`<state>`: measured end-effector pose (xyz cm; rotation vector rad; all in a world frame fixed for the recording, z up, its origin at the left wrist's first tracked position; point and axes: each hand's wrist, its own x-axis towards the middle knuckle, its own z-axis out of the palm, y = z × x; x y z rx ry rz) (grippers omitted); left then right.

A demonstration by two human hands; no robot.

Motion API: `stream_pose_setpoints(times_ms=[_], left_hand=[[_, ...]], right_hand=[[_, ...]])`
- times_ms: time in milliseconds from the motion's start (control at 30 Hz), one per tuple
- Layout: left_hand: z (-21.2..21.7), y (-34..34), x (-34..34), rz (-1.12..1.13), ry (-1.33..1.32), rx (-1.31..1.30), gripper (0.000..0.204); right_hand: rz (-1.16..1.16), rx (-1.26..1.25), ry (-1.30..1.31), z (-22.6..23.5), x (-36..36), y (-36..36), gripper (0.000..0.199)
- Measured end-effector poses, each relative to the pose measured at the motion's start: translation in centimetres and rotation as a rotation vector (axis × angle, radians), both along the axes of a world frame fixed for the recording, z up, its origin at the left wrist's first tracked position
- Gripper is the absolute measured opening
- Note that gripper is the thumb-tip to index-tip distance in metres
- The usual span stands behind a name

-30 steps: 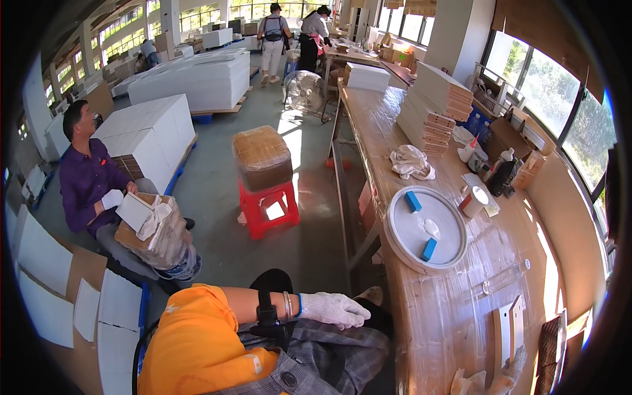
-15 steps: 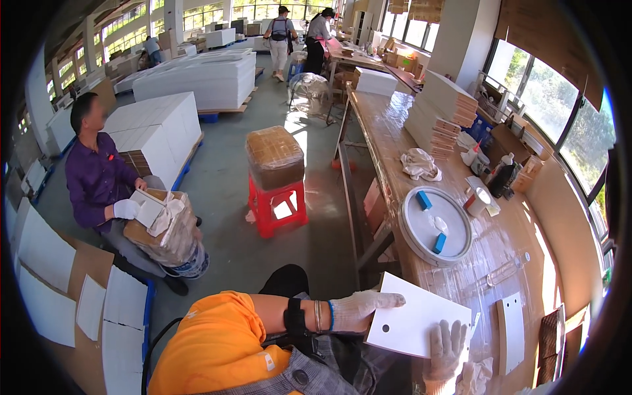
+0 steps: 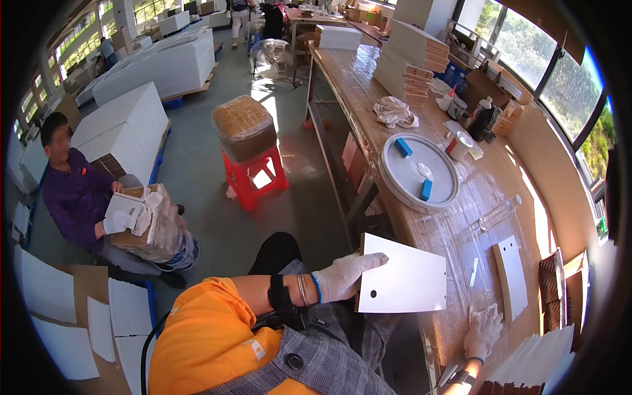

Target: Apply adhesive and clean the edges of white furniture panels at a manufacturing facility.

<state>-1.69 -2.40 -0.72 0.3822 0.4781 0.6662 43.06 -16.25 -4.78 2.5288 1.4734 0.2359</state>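
Note:
My left hand [image 3: 347, 275], in a white knit glove, grips the left edge of a white panel [image 3: 408, 280] with the thumb on top. The panel has a dark round hole near its lower left corner and small holes along its right edge. It is held over my lap and the table's near edge. My gloved right hand [image 3: 482, 334] is down on the table to the right of the panel, fingers bunched over a crumpled white cloth, little of which shows. Another narrow white panel [image 3: 511, 276] with two small holes lies just beyond it.
On the table [image 3: 421, 224] stand a round grey lid [image 3: 419, 172] with two blue blocks, a rag [image 3: 395, 112], bottles [image 3: 484, 118] and stacked boards [image 3: 411, 62]. White pieces [image 3: 533, 359] are at lower right. Left, a seated co-worker [image 3: 79, 191] handles a panel; a red stool [image 3: 253, 174] holds a carton.
My right hand has left the panel's face and moved right, down onto the table at the cloth. The panel has turned slightly in my left hand. The whole view has shifted.

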Motion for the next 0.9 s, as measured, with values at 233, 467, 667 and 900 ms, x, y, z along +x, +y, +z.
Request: stream_pose_setpoints(times_ms=[233, 467, 667, 900], left_hand=[[-0.2, -0.1, 0.0, 0.046, -0.13, 0.054, 0.063], [-1.2, 0.3, 0.7, 0.144, -0.282, -0.019, 0.066], [-5.5, -0.9, -0.3, 0.106, -0.846, 0.217, 0.042], [-4.6, 0.2, 1.6, 0.317, -0.212, -0.298, 0.036]], right_hand=[[-0.037, 0.434, 0.194, 1.2, -2.4, -0.3, 0.047], [0.448, 0.703, 0.68, 9.0, -17.8, 6.3, 0.038], [1.173, 0.2, 0.339, 7.0, -31.8, 10.5, 0.057], [0.339, 0.469, 1.19, 0.4, -18.8, 15.3, 0.057]])
